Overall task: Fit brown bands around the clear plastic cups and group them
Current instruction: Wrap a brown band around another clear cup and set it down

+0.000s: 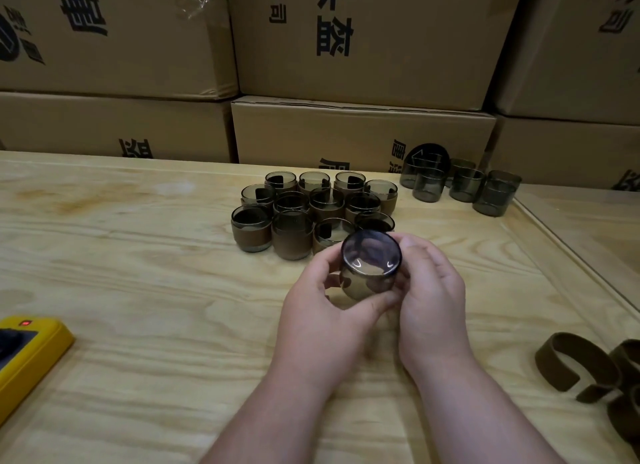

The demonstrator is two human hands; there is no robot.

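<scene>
Both hands hold one smoky clear cup (370, 266) above the middle of the wooden table, its mouth tilted toward me. My left hand (322, 307) grips it from the left and below, thumb across its side. My right hand (429, 290) grips it from the right, fingers curled behind it. A brown band seems to wrap the cup's lower part. Just behind stands a tight group of banded cups (311, 214). Several bare cups (464, 186) stand at the back right. Loose brown bands (575, 366) lie at the right edge.
Stacked cardboard boxes (363, 134) wall off the back of the table (156, 290). A yellow device (27, 356) with a red light lies at the left front. A raised wooden rim (568, 273) runs along the table's right side.
</scene>
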